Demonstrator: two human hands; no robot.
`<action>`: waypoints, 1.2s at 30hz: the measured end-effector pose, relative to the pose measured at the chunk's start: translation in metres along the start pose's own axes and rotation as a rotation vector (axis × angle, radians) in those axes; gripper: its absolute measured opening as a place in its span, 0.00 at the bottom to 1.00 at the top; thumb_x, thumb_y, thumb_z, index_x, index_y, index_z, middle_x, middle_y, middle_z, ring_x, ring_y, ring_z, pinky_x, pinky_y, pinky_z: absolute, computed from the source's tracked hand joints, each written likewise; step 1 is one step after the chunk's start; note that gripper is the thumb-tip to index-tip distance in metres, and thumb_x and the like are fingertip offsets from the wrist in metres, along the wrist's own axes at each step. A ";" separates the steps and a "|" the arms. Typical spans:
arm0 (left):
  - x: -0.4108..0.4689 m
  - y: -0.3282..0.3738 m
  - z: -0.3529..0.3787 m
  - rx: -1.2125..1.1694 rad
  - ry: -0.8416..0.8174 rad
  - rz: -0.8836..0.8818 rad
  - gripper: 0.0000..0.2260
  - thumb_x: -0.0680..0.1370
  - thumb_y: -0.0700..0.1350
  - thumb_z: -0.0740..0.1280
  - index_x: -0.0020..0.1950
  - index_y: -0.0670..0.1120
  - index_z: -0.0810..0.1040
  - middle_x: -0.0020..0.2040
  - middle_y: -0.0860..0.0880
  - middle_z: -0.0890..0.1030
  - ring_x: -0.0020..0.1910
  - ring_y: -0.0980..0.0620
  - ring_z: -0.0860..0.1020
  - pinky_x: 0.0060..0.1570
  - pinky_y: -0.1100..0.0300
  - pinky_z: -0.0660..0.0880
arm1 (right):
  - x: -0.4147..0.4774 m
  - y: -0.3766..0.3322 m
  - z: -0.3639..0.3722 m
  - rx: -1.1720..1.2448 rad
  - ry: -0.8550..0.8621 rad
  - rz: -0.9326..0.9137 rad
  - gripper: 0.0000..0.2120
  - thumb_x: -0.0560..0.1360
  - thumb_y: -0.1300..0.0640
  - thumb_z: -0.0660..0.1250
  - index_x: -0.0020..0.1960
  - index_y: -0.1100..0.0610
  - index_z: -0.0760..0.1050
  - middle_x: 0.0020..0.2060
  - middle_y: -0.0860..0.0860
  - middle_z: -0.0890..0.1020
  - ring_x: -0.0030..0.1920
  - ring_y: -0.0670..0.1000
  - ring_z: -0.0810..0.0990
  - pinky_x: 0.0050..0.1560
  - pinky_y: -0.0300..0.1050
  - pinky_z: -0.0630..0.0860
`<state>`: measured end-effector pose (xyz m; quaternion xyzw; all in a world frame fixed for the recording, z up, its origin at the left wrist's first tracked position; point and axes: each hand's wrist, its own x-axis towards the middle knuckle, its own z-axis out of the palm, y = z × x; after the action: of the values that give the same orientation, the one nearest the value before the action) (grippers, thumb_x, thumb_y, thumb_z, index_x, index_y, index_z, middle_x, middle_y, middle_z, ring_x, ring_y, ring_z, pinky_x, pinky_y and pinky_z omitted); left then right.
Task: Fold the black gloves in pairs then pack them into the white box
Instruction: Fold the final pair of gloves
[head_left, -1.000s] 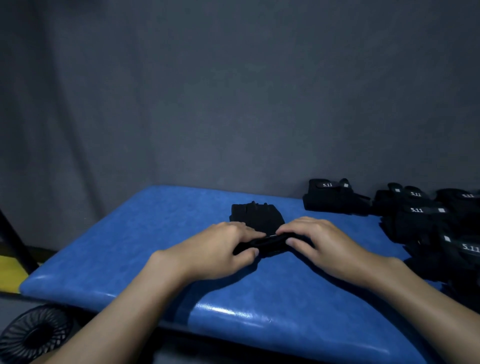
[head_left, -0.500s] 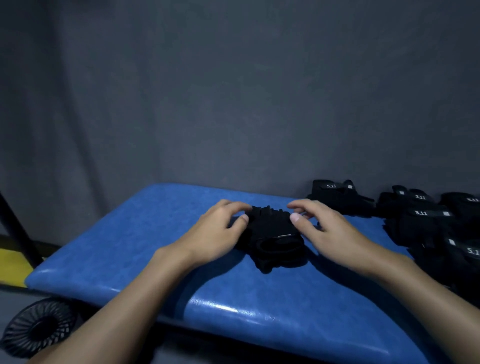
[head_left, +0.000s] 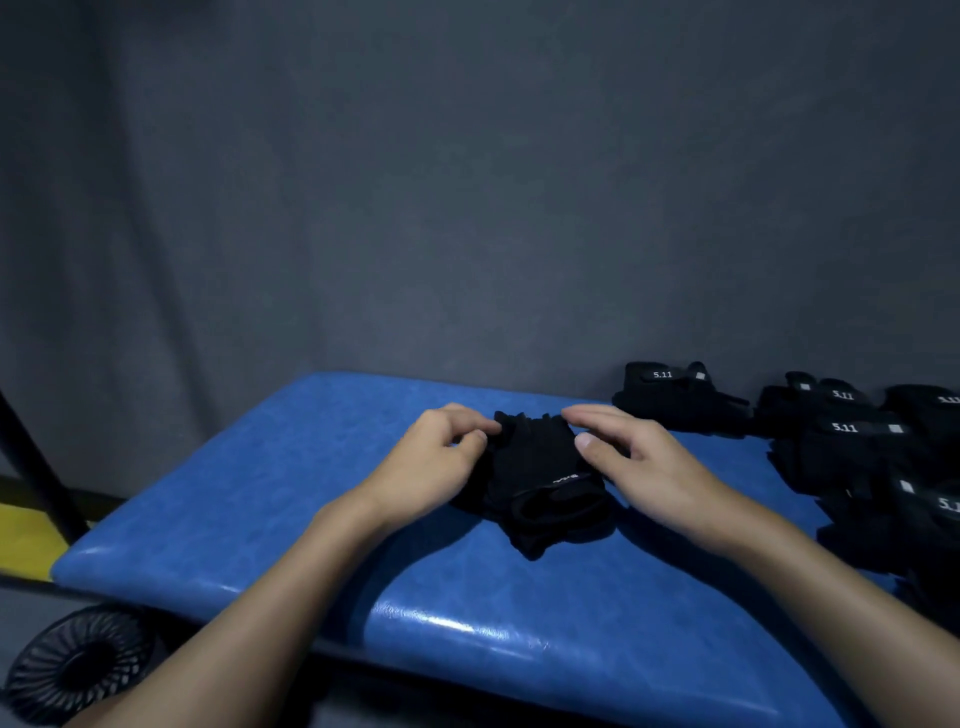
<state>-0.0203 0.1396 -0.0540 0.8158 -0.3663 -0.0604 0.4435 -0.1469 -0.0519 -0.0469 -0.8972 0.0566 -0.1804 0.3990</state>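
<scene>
Since a second ago both hands have left the near fold of the black gloves and now sit at the far end, much as they did half a second back. The pair lies folded in the middle of the blue padded table. The left hand is curled, its thumb and forefinger pinching the far left corner. The right hand lies flatter, fingers loosely stretched and slightly apart, thumb tip resting on the far right edge, clasping nothing. A heap of gloves sits at the right.
</scene>
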 end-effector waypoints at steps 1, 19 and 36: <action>0.000 0.000 -0.001 0.004 0.020 -0.006 0.12 0.83 0.40 0.60 0.60 0.45 0.82 0.56 0.53 0.79 0.57 0.57 0.77 0.54 0.75 0.68 | 0.001 0.000 0.001 0.010 0.001 -0.002 0.17 0.81 0.56 0.61 0.68 0.57 0.73 0.64 0.42 0.75 0.63 0.35 0.72 0.65 0.27 0.63; -0.034 0.025 -0.012 0.332 -0.219 0.406 0.22 0.74 0.58 0.70 0.66 0.54 0.77 0.59 0.59 0.76 0.59 0.61 0.75 0.61 0.64 0.71 | -0.013 -0.008 -0.020 -0.046 -0.154 -0.119 0.11 0.74 0.48 0.71 0.56 0.44 0.80 0.54 0.37 0.82 0.60 0.39 0.77 0.64 0.45 0.69; -0.033 0.010 -0.003 0.174 -0.122 0.286 0.09 0.84 0.50 0.59 0.59 0.50 0.77 0.50 0.57 0.83 0.50 0.61 0.79 0.51 0.62 0.74 | -0.022 0.002 -0.008 -0.074 -0.049 -0.144 0.12 0.78 0.58 0.67 0.56 0.43 0.77 0.48 0.41 0.83 0.51 0.38 0.80 0.55 0.35 0.73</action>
<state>-0.0486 0.1597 -0.0518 0.7856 -0.5085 -0.0140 0.3522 -0.1700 -0.0539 -0.0497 -0.9173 -0.0109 -0.1844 0.3529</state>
